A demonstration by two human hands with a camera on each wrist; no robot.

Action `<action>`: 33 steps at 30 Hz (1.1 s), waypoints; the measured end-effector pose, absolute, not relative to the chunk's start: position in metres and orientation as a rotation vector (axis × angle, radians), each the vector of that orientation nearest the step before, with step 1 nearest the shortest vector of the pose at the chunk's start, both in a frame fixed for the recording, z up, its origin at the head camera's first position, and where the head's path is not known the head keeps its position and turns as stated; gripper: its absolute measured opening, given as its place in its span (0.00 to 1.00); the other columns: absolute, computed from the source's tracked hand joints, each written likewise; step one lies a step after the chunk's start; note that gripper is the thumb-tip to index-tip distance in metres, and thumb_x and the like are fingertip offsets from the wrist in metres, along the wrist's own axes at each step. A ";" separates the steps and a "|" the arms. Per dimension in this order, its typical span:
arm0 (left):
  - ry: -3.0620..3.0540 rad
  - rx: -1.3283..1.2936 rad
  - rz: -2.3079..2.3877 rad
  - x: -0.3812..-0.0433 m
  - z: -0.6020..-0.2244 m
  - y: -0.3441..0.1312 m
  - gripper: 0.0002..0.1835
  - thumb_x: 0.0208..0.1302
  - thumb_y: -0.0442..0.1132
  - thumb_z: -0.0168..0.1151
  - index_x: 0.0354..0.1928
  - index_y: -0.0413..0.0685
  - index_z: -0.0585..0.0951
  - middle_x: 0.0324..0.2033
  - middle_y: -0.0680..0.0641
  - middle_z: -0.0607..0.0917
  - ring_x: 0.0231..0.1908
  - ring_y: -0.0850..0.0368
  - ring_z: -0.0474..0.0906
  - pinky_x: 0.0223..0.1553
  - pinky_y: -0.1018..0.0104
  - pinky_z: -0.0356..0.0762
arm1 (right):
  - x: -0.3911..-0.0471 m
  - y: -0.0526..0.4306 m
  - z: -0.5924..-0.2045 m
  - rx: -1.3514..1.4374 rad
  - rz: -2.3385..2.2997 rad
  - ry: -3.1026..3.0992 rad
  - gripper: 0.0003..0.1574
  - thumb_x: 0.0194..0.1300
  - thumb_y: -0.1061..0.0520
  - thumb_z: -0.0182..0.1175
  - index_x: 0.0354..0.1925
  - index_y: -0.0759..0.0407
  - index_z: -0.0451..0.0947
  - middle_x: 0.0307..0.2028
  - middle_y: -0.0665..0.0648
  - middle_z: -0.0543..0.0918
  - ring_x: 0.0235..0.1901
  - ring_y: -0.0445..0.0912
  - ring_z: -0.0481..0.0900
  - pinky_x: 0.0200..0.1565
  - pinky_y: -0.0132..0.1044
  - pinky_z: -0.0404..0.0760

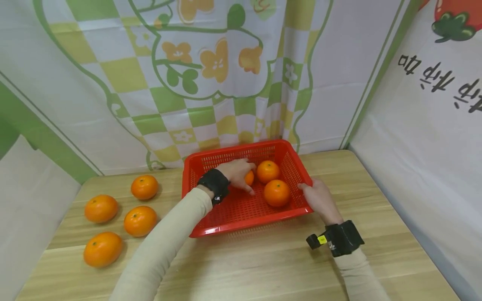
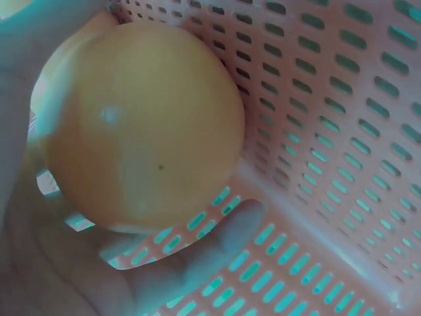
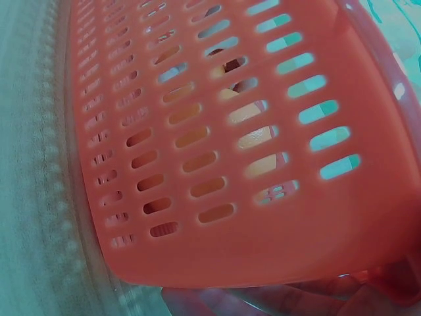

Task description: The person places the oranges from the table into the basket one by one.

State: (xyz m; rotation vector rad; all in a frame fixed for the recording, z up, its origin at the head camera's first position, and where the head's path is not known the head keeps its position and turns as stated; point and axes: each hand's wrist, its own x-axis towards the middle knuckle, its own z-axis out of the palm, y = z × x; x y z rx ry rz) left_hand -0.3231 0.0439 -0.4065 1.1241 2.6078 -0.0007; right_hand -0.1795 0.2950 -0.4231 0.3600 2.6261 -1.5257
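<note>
A red plastic basket point(image 1: 241, 209) with slotted walls stands on the table. Inside it, my left hand point(image 1: 235, 172) reaches over an orange point(image 2: 141, 128), its fingers and thumb spread around the fruit. A gap shows between thumb and orange in the left wrist view. Two more oranges sit to the right of that hand in the basket, one farther back point(image 1: 268, 172) and one nearer point(image 1: 277, 193). My right hand point(image 1: 320, 200) grips the basket's right rim near the front corner. In the right wrist view its fingers point(image 3: 263, 299) show below the basket wall point(image 3: 263, 243).
Several oranges lie on the wooden table point(image 1: 256, 263) left of the basket, among them a back one point(image 1: 144, 187) and a front one point(image 1: 103, 249). A patterned curtain point(image 1: 211, 113) hangs right behind the basket, and white cloth point(image 1: 421, 138) bounds the right side.
</note>
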 end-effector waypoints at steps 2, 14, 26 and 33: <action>2.609 1.107 0.004 -0.322 -0.406 0.041 0.45 0.56 0.61 0.79 0.70 0.46 0.75 0.68 0.38 0.77 0.69 0.40 0.75 0.71 0.49 0.74 | -0.180 0.294 -0.424 0.359 -1.523 2.628 0.27 0.79 0.51 0.49 0.64 0.69 0.74 0.49 0.65 0.86 0.41 0.48 0.87 0.40 0.33 0.82; 2.647 1.117 -0.030 -0.318 -0.399 0.032 0.53 0.56 0.63 0.78 0.76 0.45 0.67 0.71 0.34 0.72 0.69 0.37 0.74 0.71 0.46 0.74 | -0.180 0.295 -0.423 0.357 -1.519 2.641 0.26 0.79 0.51 0.49 0.62 0.70 0.75 0.46 0.65 0.86 0.38 0.47 0.87 0.38 0.33 0.82; 2.672 1.098 0.040 -0.308 -0.383 0.016 0.52 0.57 0.62 0.78 0.77 0.46 0.67 0.69 0.36 0.72 0.66 0.39 0.76 0.68 0.46 0.76 | -0.179 0.295 -0.423 0.359 -1.495 2.647 0.27 0.79 0.51 0.49 0.63 0.70 0.75 0.46 0.65 0.86 0.39 0.48 0.88 0.38 0.34 0.83; 2.682 1.123 0.057 -0.298 -0.371 0.010 0.52 0.57 0.62 0.78 0.77 0.46 0.67 0.69 0.36 0.73 0.65 0.38 0.77 0.68 0.45 0.76 | -0.179 0.294 -0.422 0.369 -1.494 2.645 0.27 0.79 0.51 0.49 0.62 0.70 0.75 0.46 0.65 0.87 0.38 0.48 0.88 0.39 0.35 0.83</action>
